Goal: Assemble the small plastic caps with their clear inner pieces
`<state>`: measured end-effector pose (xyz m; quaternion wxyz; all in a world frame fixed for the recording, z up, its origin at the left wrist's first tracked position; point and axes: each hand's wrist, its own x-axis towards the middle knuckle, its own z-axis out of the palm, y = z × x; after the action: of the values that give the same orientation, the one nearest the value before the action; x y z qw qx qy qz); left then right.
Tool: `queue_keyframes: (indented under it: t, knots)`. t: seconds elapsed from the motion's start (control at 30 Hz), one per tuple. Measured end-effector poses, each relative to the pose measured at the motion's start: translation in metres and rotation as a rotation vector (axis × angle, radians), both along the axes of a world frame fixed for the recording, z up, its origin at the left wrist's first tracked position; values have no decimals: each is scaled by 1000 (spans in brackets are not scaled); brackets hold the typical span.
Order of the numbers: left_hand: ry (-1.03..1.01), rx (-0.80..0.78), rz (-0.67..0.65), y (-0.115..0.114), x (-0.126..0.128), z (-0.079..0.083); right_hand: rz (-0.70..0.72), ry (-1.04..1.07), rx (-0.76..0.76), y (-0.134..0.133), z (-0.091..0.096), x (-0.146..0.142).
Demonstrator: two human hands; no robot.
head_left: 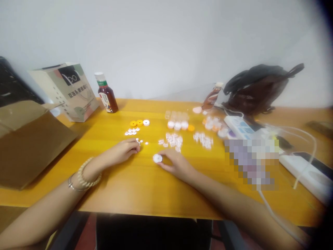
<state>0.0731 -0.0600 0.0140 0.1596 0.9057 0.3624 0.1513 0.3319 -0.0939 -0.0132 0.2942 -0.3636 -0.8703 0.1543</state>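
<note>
My right hand rests on the yellow wooden table with its fingers pinched round a white round cap. My left hand, with bead bracelets on the wrist, lies curled a little to the left, its fingertips closed at a few tiny white pieces; what they grip is too small to make out. Behind the hands lie small white parts, two yellow rings with a white ring, and scattered clear pieces.
A brown drink bottle and a paper bag stand at the back left, with an open cardboard box on the left. Caps, a lying bottle, a dark bag, power strips and cables fill the right.
</note>
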Motion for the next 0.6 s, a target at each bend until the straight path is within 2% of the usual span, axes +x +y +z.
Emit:
queue_keyframes:
  t: [0.23,0.4,0.47,0.6]
  knots:
    - [97,89,-12,0,0,1,-1,8,-4,-1,1,0]
    - [227,268,-7,-5,3,-2,17,18,-4,0,0,1]
    - [193,325,5,-9,11,-5,21,14,-9,1,-1,1]
    - [-35,349,-46,-19,33,-12,36,22,-6,1,0,0]
